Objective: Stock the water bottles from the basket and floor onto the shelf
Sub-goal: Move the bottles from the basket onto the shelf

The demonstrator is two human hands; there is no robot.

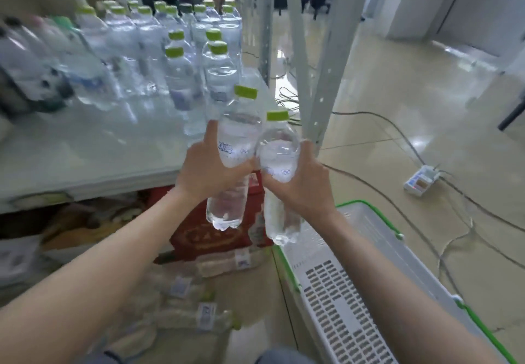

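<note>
My left hand (208,172) grips a clear water bottle (237,142) with a green cap, held upright just off the front right corner of the shelf (85,150). My right hand (302,183) grips a second green-capped bottle (279,150), touching the first. Several bottles (176,51) with green caps stand in rows at the back of the shelf. More bottles (196,315) lie on their sides on the floor below my left arm. The white basket (377,238) with a green rim sits on the floor at the right, and its visible inside holds no bottles.
A grey perforated shelf upright (318,85) rises just right of the held bottles. A red box (216,238) and clutter sit under the shelf. Black cables (397,136) and a power strip (420,183) lie on the tiled floor to the right.
</note>
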